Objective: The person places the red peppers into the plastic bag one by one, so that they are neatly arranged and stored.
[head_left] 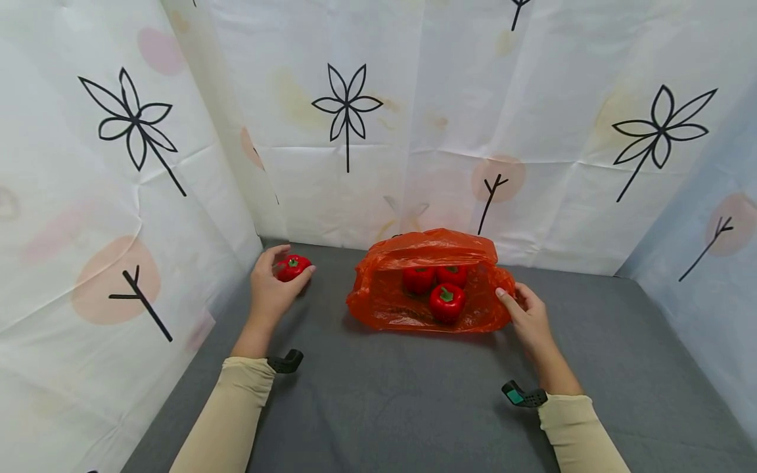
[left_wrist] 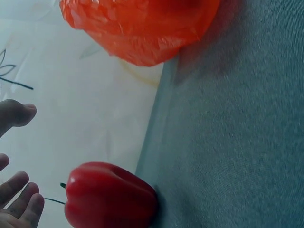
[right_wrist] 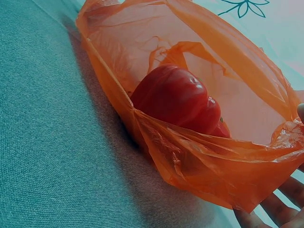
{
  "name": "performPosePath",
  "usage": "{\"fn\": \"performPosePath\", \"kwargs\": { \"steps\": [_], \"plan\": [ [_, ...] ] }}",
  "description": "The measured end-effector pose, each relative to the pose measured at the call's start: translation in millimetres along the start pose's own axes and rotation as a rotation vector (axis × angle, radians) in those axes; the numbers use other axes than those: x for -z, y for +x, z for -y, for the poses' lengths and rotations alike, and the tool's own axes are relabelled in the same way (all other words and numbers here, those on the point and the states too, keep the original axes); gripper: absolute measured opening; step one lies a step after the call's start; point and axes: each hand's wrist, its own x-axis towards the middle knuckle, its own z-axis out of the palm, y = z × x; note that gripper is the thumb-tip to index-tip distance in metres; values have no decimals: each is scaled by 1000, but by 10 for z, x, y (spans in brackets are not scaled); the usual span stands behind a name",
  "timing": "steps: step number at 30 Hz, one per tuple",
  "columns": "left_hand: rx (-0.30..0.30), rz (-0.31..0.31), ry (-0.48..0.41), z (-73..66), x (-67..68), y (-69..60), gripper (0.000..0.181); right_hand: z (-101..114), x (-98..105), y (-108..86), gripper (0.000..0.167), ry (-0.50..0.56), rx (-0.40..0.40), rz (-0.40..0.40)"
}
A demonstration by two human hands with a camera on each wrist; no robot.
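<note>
A red bell pepper (head_left: 294, 268) sits on the grey cloth at the left, green stem visible. My left hand (head_left: 271, 289) is spread around it from above; in the left wrist view, the fingers (left_wrist: 21, 202) and thumb stand apart from the pepper (left_wrist: 109, 197). To the right lies an orange plastic bag (head_left: 437, 248), its mouth facing me. Inside are three red bell peppers, the front one (head_left: 447, 302) with its stem showing. My right hand (head_left: 528, 318) pinches the bag's right edge, thumb inside the rim and fingers (right_wrist: 280, 206) behind the plastic.
Grey cloth (head_left: 384, 401) covers the table. White patterned fabric (head_left: 402, 190) rises behind it and at the left side (head_left: 195, 249); a bluish panel (head_left: 698, 243) stands at the right. Each wrist wears a black strap-on device (head_left: 286, 362).
</note>
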Motion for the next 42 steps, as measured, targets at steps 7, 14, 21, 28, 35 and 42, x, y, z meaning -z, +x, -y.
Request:
{"fn": "performPosePath", "kwargs": {
  "steps": [7,14,21,28,35,42],
  "plan": [
    [19,-3,32,109,25,21,57,-10,4,6,44,2,2,-1],
    [59,-18,81,228,31,35,57,1,3,10,42,-2,14,-5],
    [117,-6,122,351,28,33,63,-14,0,12,41,4,13,-5],
    [153,19,150,416,18,36,70,-19,8,11,38,14,12,-6],
    [216,72,152,464,2,25,76,4,5,10,42,11,-10,-7],
    [240,79,154,480,-11,20,77,3,-3,17,43,16,-11,-10]
  ]
}}
